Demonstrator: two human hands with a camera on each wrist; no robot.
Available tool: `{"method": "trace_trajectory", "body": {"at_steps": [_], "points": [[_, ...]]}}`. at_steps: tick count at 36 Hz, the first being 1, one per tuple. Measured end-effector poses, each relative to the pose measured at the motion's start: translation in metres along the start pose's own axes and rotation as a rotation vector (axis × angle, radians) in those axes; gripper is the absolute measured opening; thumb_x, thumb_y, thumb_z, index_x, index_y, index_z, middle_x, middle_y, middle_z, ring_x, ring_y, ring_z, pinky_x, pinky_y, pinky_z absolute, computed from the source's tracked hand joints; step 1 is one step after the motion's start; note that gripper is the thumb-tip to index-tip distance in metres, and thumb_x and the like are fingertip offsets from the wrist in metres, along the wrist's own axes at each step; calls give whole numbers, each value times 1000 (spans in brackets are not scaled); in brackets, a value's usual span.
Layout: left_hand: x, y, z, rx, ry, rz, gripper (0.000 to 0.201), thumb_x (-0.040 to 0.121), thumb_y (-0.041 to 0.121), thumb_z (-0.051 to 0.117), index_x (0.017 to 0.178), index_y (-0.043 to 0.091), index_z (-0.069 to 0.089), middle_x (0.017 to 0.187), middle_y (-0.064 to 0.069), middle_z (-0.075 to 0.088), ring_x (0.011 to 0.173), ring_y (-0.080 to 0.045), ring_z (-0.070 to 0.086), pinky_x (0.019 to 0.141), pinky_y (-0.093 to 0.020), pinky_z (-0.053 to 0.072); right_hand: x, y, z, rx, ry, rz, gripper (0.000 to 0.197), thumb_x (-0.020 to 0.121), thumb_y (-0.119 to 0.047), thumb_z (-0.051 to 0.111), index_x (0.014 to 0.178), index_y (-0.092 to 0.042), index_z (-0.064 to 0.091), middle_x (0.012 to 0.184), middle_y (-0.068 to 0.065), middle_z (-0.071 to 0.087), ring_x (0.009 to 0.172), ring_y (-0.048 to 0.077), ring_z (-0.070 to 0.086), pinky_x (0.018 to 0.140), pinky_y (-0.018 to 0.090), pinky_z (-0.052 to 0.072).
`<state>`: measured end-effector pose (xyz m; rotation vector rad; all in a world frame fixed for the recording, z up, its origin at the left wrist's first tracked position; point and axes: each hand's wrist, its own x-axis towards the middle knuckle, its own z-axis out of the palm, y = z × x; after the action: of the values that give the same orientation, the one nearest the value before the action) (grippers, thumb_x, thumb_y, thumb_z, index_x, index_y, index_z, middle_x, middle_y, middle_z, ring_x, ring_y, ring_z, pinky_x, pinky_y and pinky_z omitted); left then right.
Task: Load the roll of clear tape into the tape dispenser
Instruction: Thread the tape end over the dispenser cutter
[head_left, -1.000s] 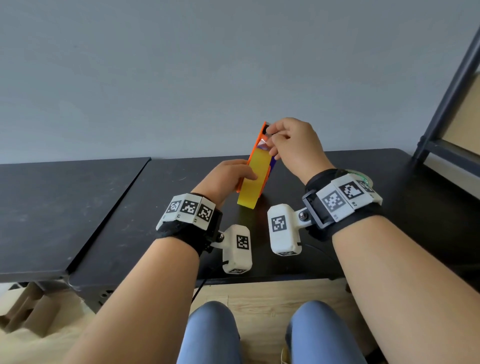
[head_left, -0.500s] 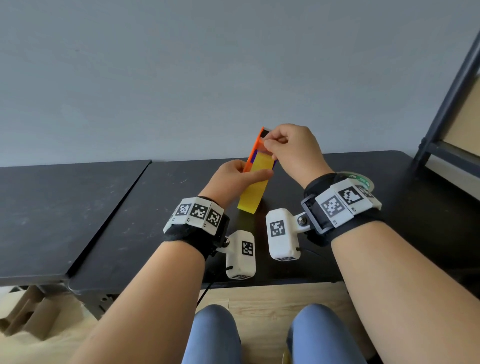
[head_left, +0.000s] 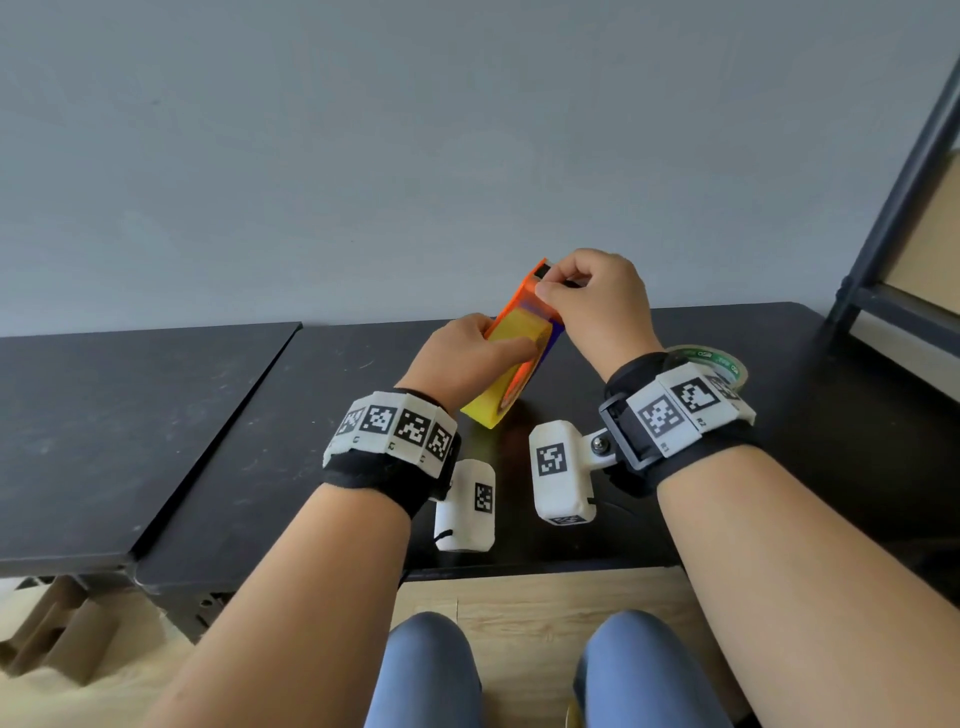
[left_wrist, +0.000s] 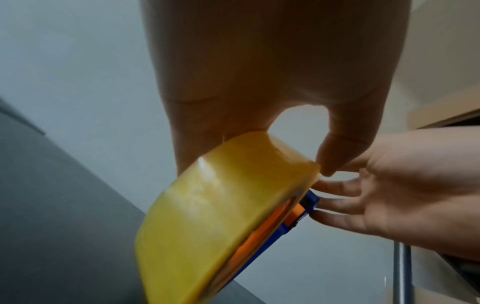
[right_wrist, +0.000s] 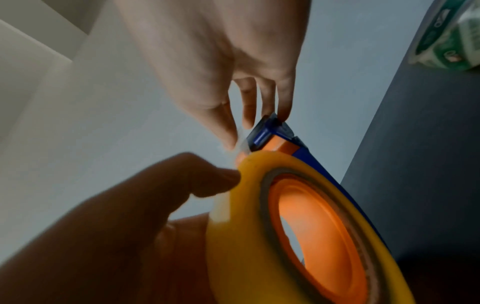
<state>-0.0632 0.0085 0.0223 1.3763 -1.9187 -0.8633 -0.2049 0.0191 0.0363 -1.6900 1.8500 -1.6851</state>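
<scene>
Your left hand gripped the yellowish roll of clear tape, thumb curled across its face, with the roll seated on the orange hub of the tape dispenser. The dispenser stood tilted above the black table, its nose toward twelve o'clock. Your right hand pinched the loose tape end at that nose, fingers curled. At three o'clock from your right wrist, a green-printed tape roll lay on the table.

A green-printed tape roll is lying on the black table; cardboard (folded) is sitting below.
</scene>
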Motion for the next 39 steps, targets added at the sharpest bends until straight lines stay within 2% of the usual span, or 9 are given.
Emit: {"method": "trace_trajectory", "body": {"at_steps": [2, 4, 6, 10, 13, 20, 25, 35, 39], "points": [[-1, 3, 1, 89, 32, 16, 56, 78, 43, 67, 128, 22, 53, 111, 4, 60, 101, -18, 59, 74, -28, 44, 1, 0, 0, -20, 22, -6, 11, 84, -8, 62, 80, -5, 72, 86, 8, 71, 81, 15, 60, 61, 13, 43], [-2, 4, 3, 217, 65, 62, 68, 72, 48, 72, 131, 24, 49, 110, 7, 59, 100, -16, 58, 78, -29, 47, 2, 0, 2, -35, 32, -7, 11, 84, -8, 62, 80, -4, 72, 88, 8, 71, 87, 19, 62, 68, 25, 48], [-2, 5, 7, 308, 108, 91, 61, 68, 47, 73, 122, 25, 53, 103, 6, 63, 93, -17, 61, 73, -30, 50, 2, -1, 2, -46, 34, -9, 11, 84, -8, 62, 81, -4, 72, 91, 9, 71, 92, 21, 62, 73, 30, 48], [-2, 5, 15, 402, 229, 109, 51, 69, 44, 67, 114, 24, 54, 98, 3, 64, 87, -20, 62, 66, -29, 45, 1, -1, 3, -63, 39, -15, 11, 86, -7, 60, 84, -2, 70, 99, 11, 68, 90, 18, 56, 72, 24, 38], [-1, 5, 18, 405, 258, 105, 45, 70, 45, 63, 109, 23, 54, 95, 2, 63, 85, -21, 61, 66, -29, 43, 0, 3, 3, -85, 53, -8, 13, 88, -6, 57, 85, 0, 68, 101, 13, 66, 91, 22, 58, 72, 26, 40], [2, 2, 18, 410, 232, 143, 44, 73, 45, 63, 110, 22, 57, 96, 1, 63, 85, -21, 61, 67, -29, 45, -2, 7, 3, -122, 79, 4, 11, 90, -7, 56, 87, -1, 65, 105, 16, 65, 99, 27, 60, 75, 27, 41], [3, 3, 17, 434, 260, 187, 35, 74, 48, 60, 99, 24, 61, 88, 3, 63, 79, -21, 62, 64, -29, 48, -1, 7, 4, -156, 108, 31, 11, 93, -13, 57, 91, -6, 64, 110, 14, 63, 101, 26, 59, 76, 29, 41], [1, 4, 11, 496, 186, 199, 29, 77, 43, 57, 98, 25, 62, 93, 0, 62, 85, -26, 62, 66, -29, 44, -5, 9, 4, -209, 129, 26, 18, 94, -26, 58, 95, -10, 65, 112, 9, 61, 105, 29, 59, 78, 37, 47], [-1, 5, 10, 494, 185, 201, 33, 79, 44, 57, 104, 24, 63, 99, 0, 63, 89, -26, 62, 67, -28, 42, -5, 8, 2, -205, 149, 43, 20, 96, -28, 56, 99, -9, 64, 112, 9, 62, 105, 28, 59, 76, 33, 43]]}}
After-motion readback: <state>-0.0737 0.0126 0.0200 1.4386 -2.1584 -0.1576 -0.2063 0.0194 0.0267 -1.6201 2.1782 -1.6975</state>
